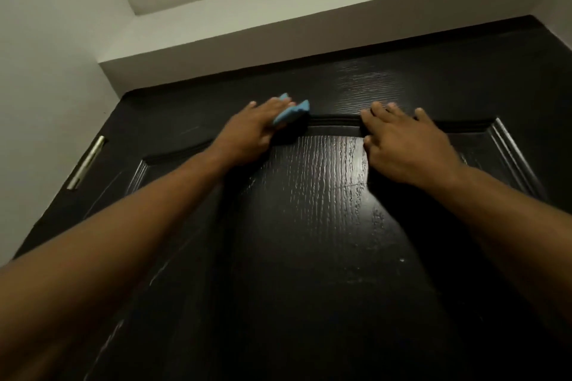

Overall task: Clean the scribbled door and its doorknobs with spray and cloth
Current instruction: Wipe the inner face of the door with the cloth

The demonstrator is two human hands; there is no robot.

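A black wood-grain door (309,226) fills the view, seen from below. Faint pale scribble lines show on its left side and lower panel. My left hand (257,130) presses a blue cloth (75,113) flat against the top edge of the raised panel, with straight fingers over the cloth. My right hand (402,142) rests flat on the door beside it, fingers spread over the panel moulding, holding nothing. No doorknob and no spray bottle are in view.
A metal hinge (86,162) sits on the door's left edge. White wall (46,71) stands to the left and a white lintel (278,31) runs above the door. A wet sheen shows near the door's top.
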